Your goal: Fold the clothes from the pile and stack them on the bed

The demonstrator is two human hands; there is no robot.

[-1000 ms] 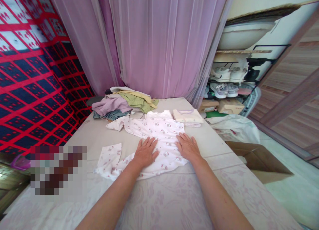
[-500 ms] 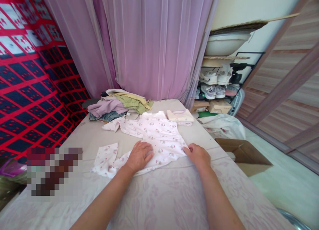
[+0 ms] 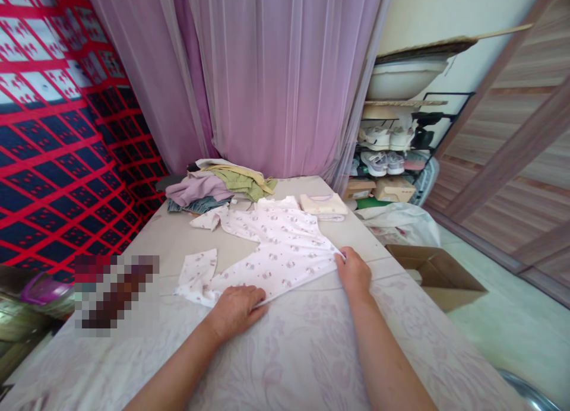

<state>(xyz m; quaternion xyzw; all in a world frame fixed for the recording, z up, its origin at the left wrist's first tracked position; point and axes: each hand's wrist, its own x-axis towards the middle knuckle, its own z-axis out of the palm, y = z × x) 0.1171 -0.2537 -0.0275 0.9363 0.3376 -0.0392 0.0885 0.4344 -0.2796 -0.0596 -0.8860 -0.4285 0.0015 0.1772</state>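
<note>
A small white garment (image 3: 285, 244) with a scattered print, in a child's size, lies spread on the bed. One sleeve (image 3: 207, 218) points to the far left, and another part (image 3: 198, 271) is folded over at the near left. My right hand (image 3: 354, 271) pinches its right-hand corner and draws the cloth into taut creases. Lying across the near edge, my left hand (image 3: 238, 310) rests palm down with its fingers stretched out. Beyond the garment sits a folded cream top (image 3: 323, 204).
A heap of clothes (image 3: 218, 188) lies at the bed's far left, before the purple curtain (image 3: 276, 84). On the right stand a shoe rack (image 3: 427, 155) and an open cardboard box (image 3: 436, 274). A blurred-out patch (image 3: 116, 292) covers the left edge.
My left hand has slid toward me and left, from the cloth's middle to its near edge. My right hand has lifted slightly away, pulling the corner taut.
</note>
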